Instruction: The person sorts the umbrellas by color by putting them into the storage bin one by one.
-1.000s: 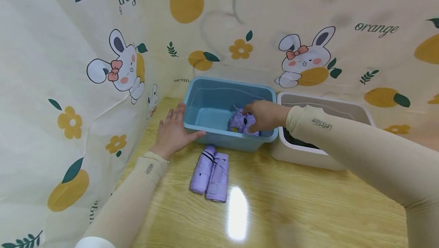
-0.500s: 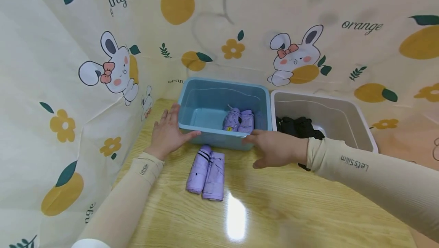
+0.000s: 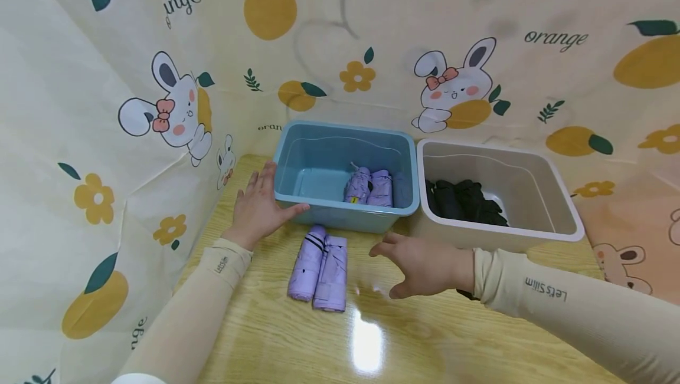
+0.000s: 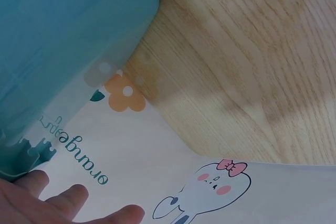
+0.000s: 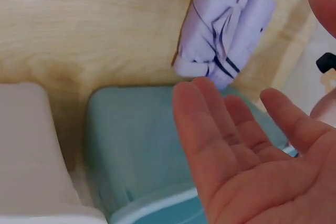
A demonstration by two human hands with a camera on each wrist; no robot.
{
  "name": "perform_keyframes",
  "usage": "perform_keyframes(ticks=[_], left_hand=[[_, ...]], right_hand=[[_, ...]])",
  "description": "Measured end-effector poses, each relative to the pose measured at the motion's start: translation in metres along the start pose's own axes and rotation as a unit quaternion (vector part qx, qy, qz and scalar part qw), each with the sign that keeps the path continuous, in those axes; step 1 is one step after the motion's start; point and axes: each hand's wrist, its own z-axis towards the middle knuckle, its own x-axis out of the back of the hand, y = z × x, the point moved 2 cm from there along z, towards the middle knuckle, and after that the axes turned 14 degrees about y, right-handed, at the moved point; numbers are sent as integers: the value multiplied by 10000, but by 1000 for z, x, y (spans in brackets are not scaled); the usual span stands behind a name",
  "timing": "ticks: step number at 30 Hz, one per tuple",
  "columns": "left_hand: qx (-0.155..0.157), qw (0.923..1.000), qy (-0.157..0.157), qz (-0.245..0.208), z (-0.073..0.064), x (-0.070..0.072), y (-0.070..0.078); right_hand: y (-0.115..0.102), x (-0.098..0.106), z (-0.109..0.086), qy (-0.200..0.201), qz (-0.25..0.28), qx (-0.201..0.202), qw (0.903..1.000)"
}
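Observation:
My left hand [image 3: 258, 204] has its fingers spread at the front left corner of a blue plastic bin [image 3: 345, 216]. In the left wrist view its fingertips lie right at the bin's rim. Two rolled-up purple folding umbrellas, the left one [image 3: 309, 266] with dark stripes and the right one [image 3: 332, 281] plainer, lie side by side on the table before the bin. To their right my right hand [image 3: 425, 263] hovers with nothing in it, fingers apart and pointing toward them. Inside the bin, two more purple umbrellas [image 3: 380, 188] stand against the right side.
A beige bin [image 3: 571, 227] stands against the blue bin's right side, with crumpled black items [image 3: 462, 201] in it. Behind and to the left rises a patterned cloth [image 3: 212, 42] with rabbits and oranges. The table [image 3: 435, 337] is wood-grained and shows a bright reflection.
My right hand has let go of the umbrellas in the blue bin, come out over its front rim, and moved toward me above the table. My left hand stays at the bin's corner.

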Motion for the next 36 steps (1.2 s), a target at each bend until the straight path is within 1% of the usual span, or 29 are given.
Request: perform_keyframes(ticks=[5, 14, 17, 22, 27, 33, 36], left_hand=[[3, 10000, -2, -25, 0, -1, -1], [-22, 10000, -7, -39, -1, 0, 0], [-21, 10000, -10, -45, -1, 0, 0], [-30, 10000, 16, -10, -1, 0, 0], [-14, 10000, 1, -2, -1, 1, -1], [-9, 10000, -36, -5, -1, 1, 0], [-6, 10000, -40, 4, 0, 1, 0]], right_hand=[[1, -8, -6, 53, 91, 106, 9999], [4, -20, -10, 159, 65, -88, 9998], [3, -24, -10, 245, 32, -63, 9997], [3, -32, -8, 287, 126, -56, 9995], [4, -44, 2, 312, 142, -95, 9994], [1, -64, 24, 509, 22, -162, 9986], [1, -75, 34, 518, -20, -239, 9984]])
